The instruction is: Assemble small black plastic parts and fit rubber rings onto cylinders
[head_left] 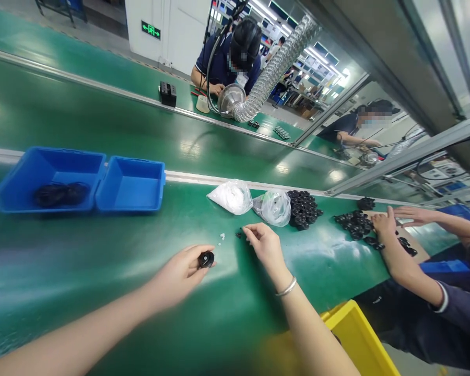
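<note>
My left hand point(188, 266) grips a round black plastic cap point(206, 259) by its sides, with the hollow face turned up and a pale spot inside. To its right, my right hand point(263, 243) has thumb and forefinger pinched together just above the green bench. Tiny black pieces point(238, 235) lie right at those fingertips; whether one is between them is too small to make out. Small white pieces point(222, 237) sit on the bench between my two hands. Beyond them stand a clear bag of white parts point(232, 197) and another plastic bag point(274, 207).
Black parts are heaped point(303, 209) beside the bags. Two blue bins point(131, 184) stand at the left, one with dark contents. A yellow bin point(356, 339) is below my right arm. At the right a co-worker's hands point(387, 222) handle black parts; another person sits across the bench.
</note>
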The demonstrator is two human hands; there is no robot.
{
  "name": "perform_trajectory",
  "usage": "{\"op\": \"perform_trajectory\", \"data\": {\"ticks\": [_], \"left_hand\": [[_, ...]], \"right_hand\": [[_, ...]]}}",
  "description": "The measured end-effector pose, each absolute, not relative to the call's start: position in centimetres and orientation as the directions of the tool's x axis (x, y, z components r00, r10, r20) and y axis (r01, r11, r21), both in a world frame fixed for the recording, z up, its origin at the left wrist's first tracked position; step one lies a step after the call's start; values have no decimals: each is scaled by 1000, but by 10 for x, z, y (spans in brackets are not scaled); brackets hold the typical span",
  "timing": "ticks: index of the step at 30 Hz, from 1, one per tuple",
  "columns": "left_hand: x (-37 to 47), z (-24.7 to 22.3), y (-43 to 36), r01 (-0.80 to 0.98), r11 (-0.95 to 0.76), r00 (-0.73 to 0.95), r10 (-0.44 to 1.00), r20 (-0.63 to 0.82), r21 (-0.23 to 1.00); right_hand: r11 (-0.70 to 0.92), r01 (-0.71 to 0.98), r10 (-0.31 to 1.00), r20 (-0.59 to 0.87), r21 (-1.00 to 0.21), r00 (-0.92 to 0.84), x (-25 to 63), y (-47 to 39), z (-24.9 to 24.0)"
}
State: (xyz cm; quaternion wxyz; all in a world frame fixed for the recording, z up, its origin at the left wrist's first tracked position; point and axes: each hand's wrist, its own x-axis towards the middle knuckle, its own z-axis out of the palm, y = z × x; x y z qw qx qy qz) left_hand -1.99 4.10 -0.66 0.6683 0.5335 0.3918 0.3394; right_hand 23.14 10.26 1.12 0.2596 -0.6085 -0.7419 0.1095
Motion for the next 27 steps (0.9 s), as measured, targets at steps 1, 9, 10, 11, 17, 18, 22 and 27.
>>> {"op": "perform_trajectory", "data": {"ticks": [1, 9, 10, 11, 17, 18, 22, 27], "left_hand": [[-20, -6, 41, -30, 205, 467, 868, -168, 978], [-22, -7, 43, -83, 244, 472, 864, -177, 966], [-22, -8, 44, -89, 242, 472, 864, -173, 966], [-22, -9, 44, -92, 240, 473, 865, -169, 967], [-22, -9, 43, -67, 226, 480, 861, -167, 972], [-22, -8, 43, -62, 226, 480, 861, -170, 972], [-22, -5, 42, -57, 234, 479, 860, -179, 971], [-22, -6, 43, -66, 249, 481, 856, -188, 966]], "right_hand": [[232, 854, 961, 243, -466, -129, 235, 107, 7], [336, 869, 927, 289, -363, -237, 230, 112, -4], [356, 871, 919, 297, -340, -260, 230, 112, -4], [372, 872, 912, 300, -318, -280, 230, 112, -3], [401, 876, 907, 254, -270, -337, 231, 111, 3], [397, 872, 909, 251, -286, -332, 231, 111, 4], [374, 844, 924, 238, -385, -301, 230, 112, 9], [369, 840, 928, 213, -397, -307, 227, 117, 10]]}}
